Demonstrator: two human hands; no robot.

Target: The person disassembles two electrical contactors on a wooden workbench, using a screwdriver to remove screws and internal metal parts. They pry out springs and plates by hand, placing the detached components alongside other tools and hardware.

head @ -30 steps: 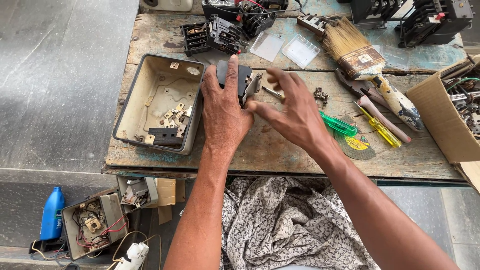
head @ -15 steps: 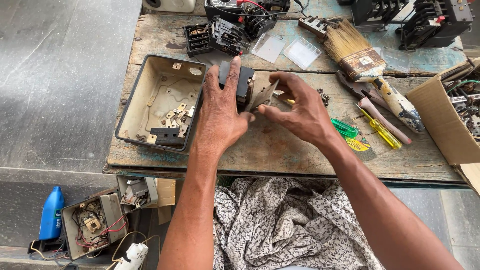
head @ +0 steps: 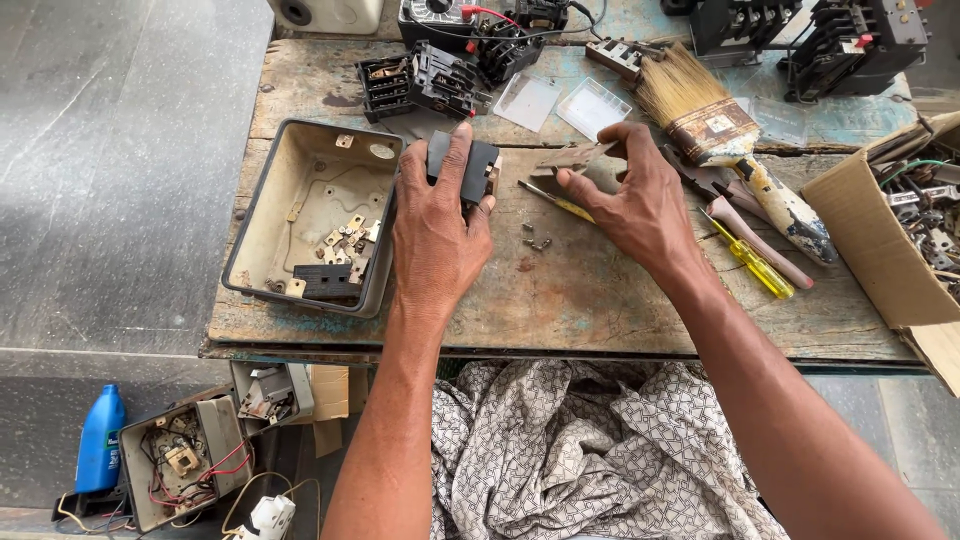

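The left hand (head: 437, 235) wraps its grip around a black, blocky plastic switch part (head: 462, 165), thumb on the right edge and fingers over the back, holding it upright just above the worn, cracked wooden tabletop (head: 600, 300), right beside the rim of an open grey metal switch box (head: 315, 215). That box is rectangular with rounded corners; inside it lie small brass contact pieces and a dark plastic strip.

The right hand (head: 640, 205) pinches a flat, brownish, dusty plate-like piece (head: 572, 158) between thumb and fingertips, its grip closed on the piece's near edge, just over the tabletop near the middle of the board. A slim tool with a yellow handle (head: 555, 198) lies under the thumb; whether the hand touches it I cannot tell. Two small metal screws (head: 538, 241) rest on the bare wood between the two hands.

To the right lie a wide paintbrush with pale bristles and a paint-caked handle (head: 715, 115), a yellow-green translucent screwdriver (head: 752, 262) and a pair of pliers with dull reddish handles (head: 745, 225). A torn brown cardboard box (head: 870, 250) of wires and metal scraps stands at the right edge. Two clear plastic covers (head: 560, 102) lie beyond the hands. A patterned grey-and-white cloth (head: 590, 460) covers the person's lap, and a blue plastic bottle (head: 100, 440) stands on the floor.
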